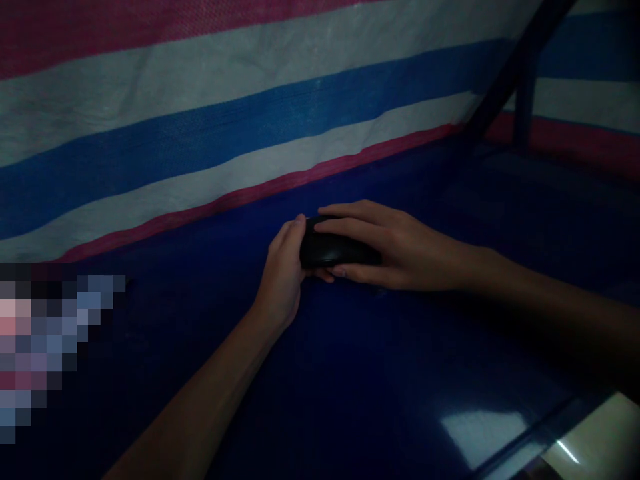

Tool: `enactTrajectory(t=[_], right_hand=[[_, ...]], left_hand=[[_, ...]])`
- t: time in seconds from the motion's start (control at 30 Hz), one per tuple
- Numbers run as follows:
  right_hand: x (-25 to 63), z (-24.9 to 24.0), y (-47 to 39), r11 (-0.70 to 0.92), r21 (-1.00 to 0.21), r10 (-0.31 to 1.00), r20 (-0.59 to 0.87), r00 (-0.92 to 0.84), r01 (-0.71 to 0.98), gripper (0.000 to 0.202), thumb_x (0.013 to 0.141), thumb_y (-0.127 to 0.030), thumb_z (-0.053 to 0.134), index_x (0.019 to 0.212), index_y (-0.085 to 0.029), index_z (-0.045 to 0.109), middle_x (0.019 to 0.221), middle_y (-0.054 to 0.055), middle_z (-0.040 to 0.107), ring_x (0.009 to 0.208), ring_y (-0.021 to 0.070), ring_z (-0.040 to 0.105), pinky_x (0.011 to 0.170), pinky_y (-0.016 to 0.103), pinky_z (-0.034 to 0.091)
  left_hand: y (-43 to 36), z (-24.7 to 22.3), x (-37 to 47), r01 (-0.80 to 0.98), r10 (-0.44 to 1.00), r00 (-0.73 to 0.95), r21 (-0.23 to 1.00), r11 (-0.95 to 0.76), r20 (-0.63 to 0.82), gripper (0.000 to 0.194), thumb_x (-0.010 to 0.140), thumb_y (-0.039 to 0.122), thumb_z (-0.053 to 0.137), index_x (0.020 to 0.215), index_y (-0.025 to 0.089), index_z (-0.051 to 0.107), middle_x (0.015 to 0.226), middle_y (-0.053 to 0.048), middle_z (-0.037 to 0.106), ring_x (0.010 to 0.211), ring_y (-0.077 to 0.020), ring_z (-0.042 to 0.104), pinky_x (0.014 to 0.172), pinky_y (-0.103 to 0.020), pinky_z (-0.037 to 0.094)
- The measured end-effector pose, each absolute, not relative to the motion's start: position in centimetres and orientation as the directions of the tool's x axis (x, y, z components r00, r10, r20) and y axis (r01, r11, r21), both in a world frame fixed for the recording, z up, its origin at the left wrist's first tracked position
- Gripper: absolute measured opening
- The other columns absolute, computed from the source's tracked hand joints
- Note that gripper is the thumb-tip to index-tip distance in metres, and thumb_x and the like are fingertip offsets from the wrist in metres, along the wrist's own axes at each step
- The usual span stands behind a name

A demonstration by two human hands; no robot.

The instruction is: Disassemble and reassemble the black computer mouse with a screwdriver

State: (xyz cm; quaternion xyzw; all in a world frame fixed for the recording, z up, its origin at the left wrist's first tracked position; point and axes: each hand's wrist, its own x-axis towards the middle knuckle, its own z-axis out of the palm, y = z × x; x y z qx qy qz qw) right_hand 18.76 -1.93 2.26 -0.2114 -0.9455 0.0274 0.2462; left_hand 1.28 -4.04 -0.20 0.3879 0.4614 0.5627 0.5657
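A black computer mouse (336, 251) is held between both hands over the dark blue tabletop (320, 373). My left hand (286, 267) grips its far-left end, with the thumb on top and fingertips showing beneath it. From the right, my right hand (383, 247) lies over the mouse's back, its fingers stretched along the top and the thumb along the near side. The underside of the mouse is hidden.
A striped red, white and blue sheet (250, 127) hangs along the table's far edge. Dark metal bars (523, 100) stand at the back right. At the left edge, a screen-like area (45, 333) is pixelated. Light shines on the surface at lower right.
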Motion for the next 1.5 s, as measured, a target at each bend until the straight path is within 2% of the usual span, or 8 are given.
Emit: enactTrajectory(t=[0.27,0.47,0.77,1.37,1.5], right_hand=[[18.72,2.12,-2.01,0.902,-0.171,0.430,0.447,-0.785,0.397,0.053,0.090,-0.038,0.056,0.134,-0.010,0.048,0.138,0.020,0.051,0.123,0.0268,0.053,0.100,0.043,0.045],[18.95,1.96,-1.69,0.875,-0.251,0.483,0.438,-0.758,0.413,0.063,0.087,-0.049,0.057,0.137,-0.015,0.042,0.138,0.016,0.051,0.125,0.0255,0.051,0.100,0.043,0.045],[19.02,2.03,-1.57,0.850,-0.299,0.525,0.415,-0.743,0.434,0.062,0.086,-0.042,0.060,0.136,-0.012,0.040,0.131,0.014,0.055,0.116,0.0223,0.057,0.096,0.037,0.048],[19.00,2.36,-1.57,0.851,-0.333,0.522,0.457,-0.720,0.406,0.058,0.083,-0.041,0.064,0.133,-0.018,0.045,0.126,0.010,0.060,0.112,0.0236,0.059,0.094,0.039,0.048],[19.07,2.42,-1.68,0.853,-0.344,0.519,0.472,-0.713,0.393,0.059,0.083,-0.042,0.064,0.132,-0.015,0.045,0.128,0.012,0.059,0.113,0.0231,0.059,0.095,0.038,0.048]], left_hand=[[-4.01,-0.30,1.29,-0.298,0.994,-0.088,0.954,0.029,-0.057,0.022,0.083,0.038,0.058,0.077,0.017,0.057,0.066,0.001,0.054,0.058,-0.0104,0.059,0.046,-0.017,0.049],[-3.99,-0.26,1.30,-0.315,0.990,-0.128,0.949,0.017,-0.060,0.019,0.082,0.036,0.057,0.080,0.017,0.057,0.065,0.002,0.056,0.054,-0.0098,0.059,0.045,-0.017,0.047],[-3.99,-0.25,1.13,-0.317,0.993,-0.089,0.947,0.045,-0.077,0.024,0.085,0.040,0.053,0.087,0.016,0.056,0.067,0.000,0.059,0.045,-0.0104,0.058,0.038,-0.019,0.046],[-4.04,0.10,1.09,-0.352,0.990,-0.071,0.932,0.091,-0.124,0.021,0.088,0.035,0.049,0.088,0.015,0.056,0.070,-0.001,0.062,0.048,-0.0105,0.060,0.041,-0.019,0.048],[-4.05,0.10,0.99,-0.375,0.990,-0.072,0.923,0.086,-0.121,0.022,0.089,0.035,0.047,0.091,0.015,0.056,0.070,-0.001,0.061,0.046,-0.0107,0.058,0.039,-0.020,0.047]])
